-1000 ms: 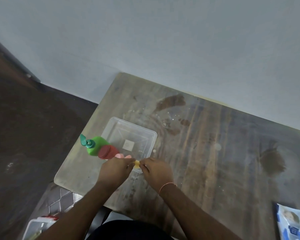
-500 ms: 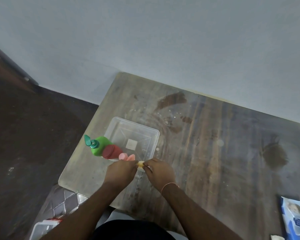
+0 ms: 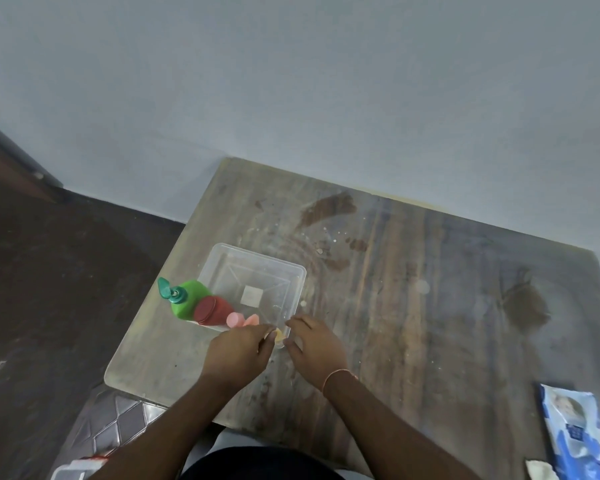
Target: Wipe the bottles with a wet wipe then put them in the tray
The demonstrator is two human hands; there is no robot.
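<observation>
wipes pack (image 3: pixel 574 434) cut off at right edge, yellow item (image 3: pixel 280 335) half-hidden

We saw a worn wooden table (image 3: pixel 413 306) w/ dark stains filling the frame's centre and right. A clear plastic tray (image 3: pixel 222 258) sat left of centre. A blue wet-wipe pack (image 3: pixel 572 434) lay at lower right, w/ a white wipe (image 3: pixel 541 474) just beside its bottom edge.

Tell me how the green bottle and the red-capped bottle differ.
The green bottle has a teal pump top; the red-capped bottle has a flat, round red cap. The green bottle looks taller and stands at the tray's left end; the red-capped bottle stands just right of it. Both stand upright at the tray's near-left side.
</observation>
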